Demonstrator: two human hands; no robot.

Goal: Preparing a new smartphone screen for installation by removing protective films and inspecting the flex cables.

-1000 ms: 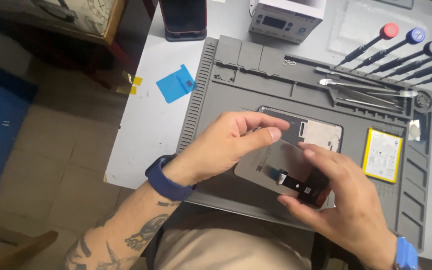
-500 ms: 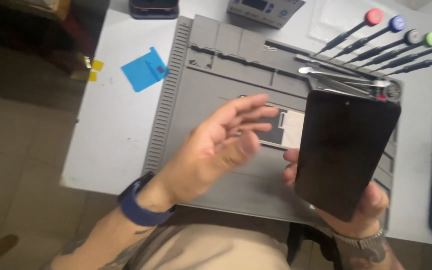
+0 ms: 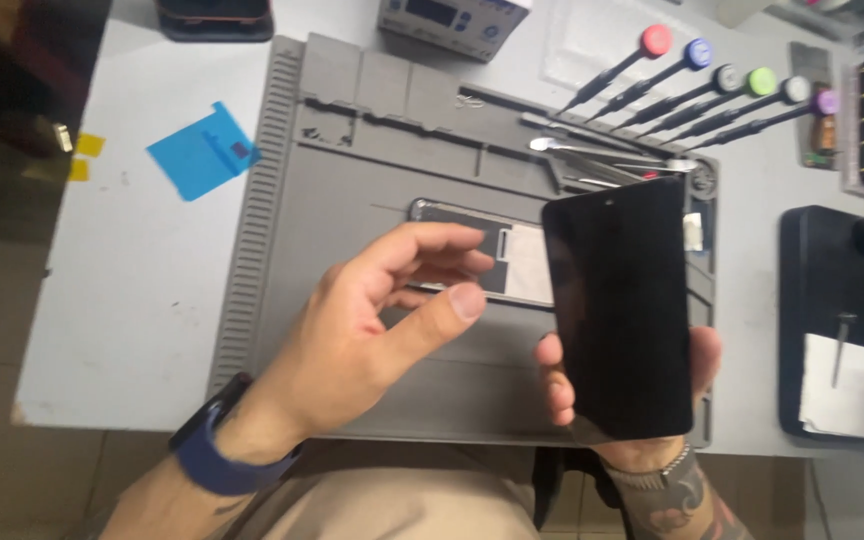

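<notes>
table (image 3: 132,330) | grey work mat (image 3: 352,200) | blue film (image 3: 202,150) | screwdrivers (image 3: 692,90)

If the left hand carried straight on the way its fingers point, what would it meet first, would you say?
Probably the black phone screen held upright in the right hand. The left hand hovers above the opened phone body, though depth is unclear.

On our surface (image 3: 122,290), the opened phone body (image 3: 492,255) lies on the mat (image 3: 352,200); screwdrivers (image 3: 692,90) behind, film sheet (image 3: 202,150) left.

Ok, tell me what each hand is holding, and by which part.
The right hand holds the black phone screen upright by its lower edges, fingertips on both sides. The left hand holds nothing.
</notes>
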